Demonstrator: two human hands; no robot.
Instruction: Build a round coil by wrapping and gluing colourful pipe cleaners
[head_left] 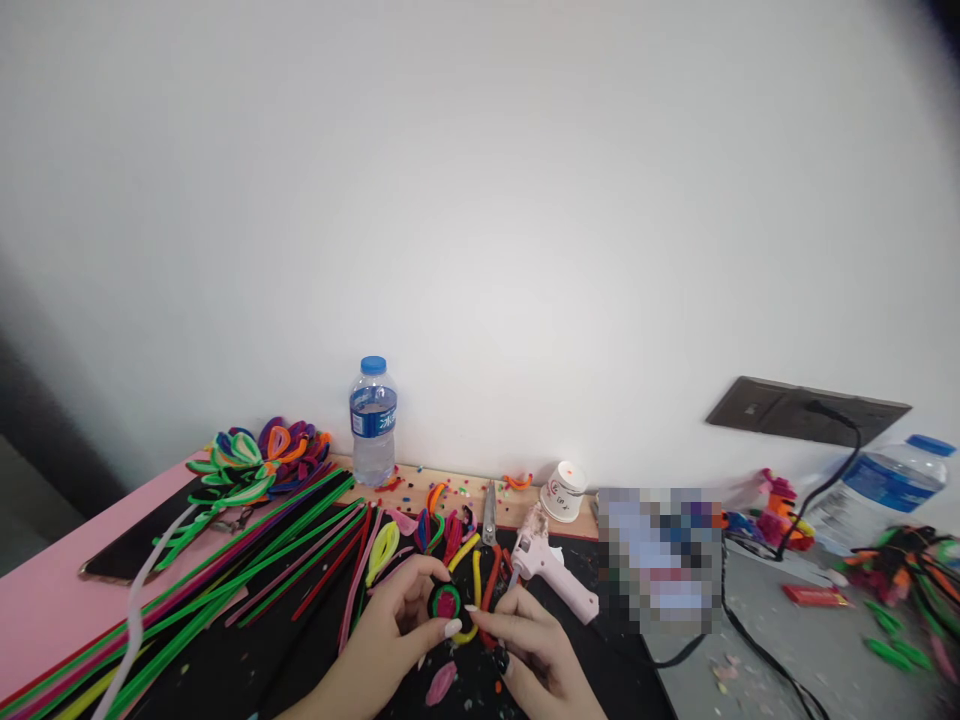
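My left hand (397,625) pinches a round coil of pipe cleaner (446,602) between thumb and fingers. The coil has a magenta middle, a green ring and a black outer edge. Close to its right side is my right hand (531,645), fingers drawn together, with the index fingertip at or almost at the coil. Something small and dark shows by the right thumb; I cannot make out whether it is held. Just behind the hands lie scissors (490,515), blades toward the wall, and a yellow pipe cleaner (477,575). A pink petal-shaped piece (441,683) rests on the black mat below.
A pink glue gun (555,578) lies to the right, its cord running across the grey table. Long pipe cleaners (247,570) fan out at left beside finished flowers (240,465). A water bottle (373,430) and a paper cup (564,492) stand along the wall.
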